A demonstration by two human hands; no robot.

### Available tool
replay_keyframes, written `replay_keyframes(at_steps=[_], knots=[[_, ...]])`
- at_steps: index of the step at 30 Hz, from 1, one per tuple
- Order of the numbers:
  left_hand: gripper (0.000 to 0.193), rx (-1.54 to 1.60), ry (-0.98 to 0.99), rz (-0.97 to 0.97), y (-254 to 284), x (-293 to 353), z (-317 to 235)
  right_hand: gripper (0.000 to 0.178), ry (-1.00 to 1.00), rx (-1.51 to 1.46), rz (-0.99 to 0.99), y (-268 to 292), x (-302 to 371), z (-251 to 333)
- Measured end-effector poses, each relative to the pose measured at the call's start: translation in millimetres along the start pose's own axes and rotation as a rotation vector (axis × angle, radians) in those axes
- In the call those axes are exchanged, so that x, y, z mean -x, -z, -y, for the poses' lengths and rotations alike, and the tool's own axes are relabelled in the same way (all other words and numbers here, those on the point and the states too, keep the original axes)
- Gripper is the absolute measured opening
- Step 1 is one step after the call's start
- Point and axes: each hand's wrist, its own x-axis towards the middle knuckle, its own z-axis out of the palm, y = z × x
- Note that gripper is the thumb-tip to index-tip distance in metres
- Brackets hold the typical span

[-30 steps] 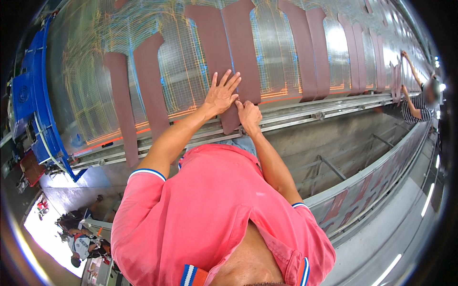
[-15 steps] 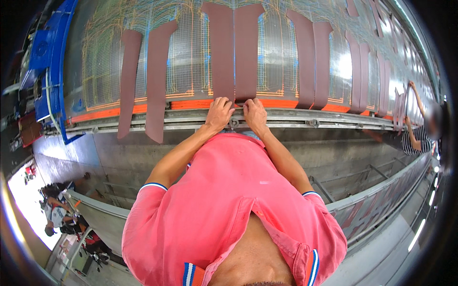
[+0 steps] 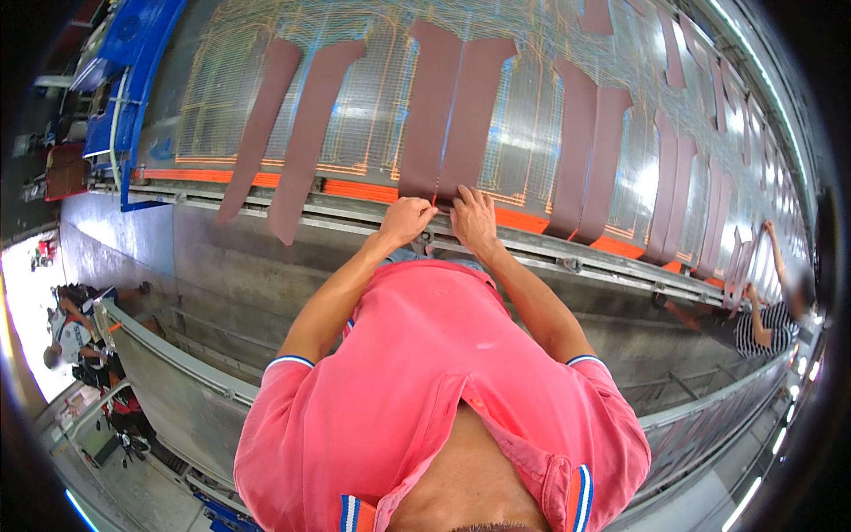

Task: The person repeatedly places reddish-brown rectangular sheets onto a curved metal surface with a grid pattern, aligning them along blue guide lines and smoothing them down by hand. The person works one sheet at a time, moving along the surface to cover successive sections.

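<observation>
A: Where do the edges run, and where is room left?

B: The front edge of the table (image 3: 532, 120) is lined by an orange strip (image 3: 355, 189) and a metal rail (image 3: 347, 218). The left brown panel (image 3: 429, 115) and right brown panel (image 3: 480, 115) are laid side by side, their lower ends at the orange strip. Bare surface is left on both sides of the pair; a co-worker (image 3: 769, 326) is seen well apart, to the right.

A: And the fingers?

B: The fingers of the left hand (image 3: 407, 222) are curled narrow at the left brown panel's end; whether its edge is pinched cannot be told. Those of the right hand (image 3: 474, 222) are slightly spread, tips rested on the right brown panel's lower edge (the thumb is hardly seen).

A: What is changed from a second ago?

B: The left brown panel's end, then hung past the rail, is now drawn back to the orange strip; the left hand, then spread flat, is bent.

A: And the materials?

B: The panels are smooth, matte and flexible, flared at the far end. Two similar brown strips (image 3: 315, 133) are draped over the rail. The shiny table is crossed by yellow, blue and orange lines.
</observation>
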Motion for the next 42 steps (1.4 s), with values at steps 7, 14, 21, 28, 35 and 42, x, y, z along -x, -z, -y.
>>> replay_keyframes(at_steps=[7,14,21,28,35,42], knots=[[0.020,0.215,0.315,-0.506,82.8,45.1,37.6,0.019,-0.149,-0.201,-0.136,9.2,11.6,14.2],[0.022,0.133,0.503,-0.813,191.4,77.1,141.1,0.020,-0.150,-0.254,-0.274,10.5,-26.3,59.9],[0.059,-0.155,0.750,-0.232,215.5,50.6,212.2,0.019,-0.146,-0.256,-0.266,-9.9,-102.8,143.1],[0.033,-0.115,0.063,-0.392,214.4,65.1,183.5,0.028,-0.215,-0.355,-0.303,-28.9,-188.1,230.6],[0.031,0.091,0.030,-0.162,289.9,75.9,144.4,0.050,-0.157,-0.296,-0.393,-9.2,-298.9,219.7],[0.030,0.030,-0.136,-0.168,312.6,92.5,172.1,0.083,-0.134,-0.289,-0.240,-25.9,-391.7,156.7]])
